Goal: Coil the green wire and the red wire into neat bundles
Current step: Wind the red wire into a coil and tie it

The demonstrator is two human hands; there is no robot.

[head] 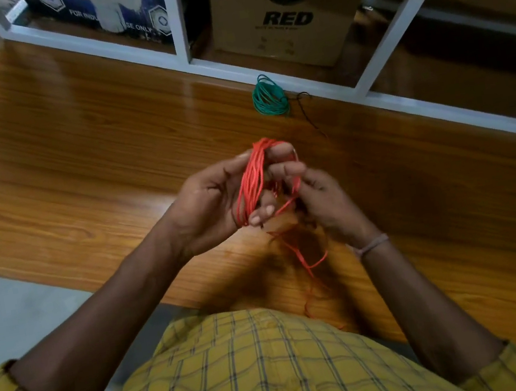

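Observation:
The red wire (pixel 253 182) is wound in several loops around my left hand (pixel 213 202), which grips the loops between thumb and curled fingers above the wooden table (pixel 73 150). My right hand (pixel 321 198) pinches a strand of the same red wire beside the loops. A loose tail of red wire hangs below my hands toward my shirt. The green wire (pixel 269 97) lies as a coiled bundle on the table near the far edge, apart from both hands.
A thin black wire (pixel 307 109) lies just right of the green bundle. Behind the table stands a white frame (pixel 178 22) with a cardboard box (pixel 285 15) marked RED and a blue printed box (pixel 98 7). Grey floor shows at left.

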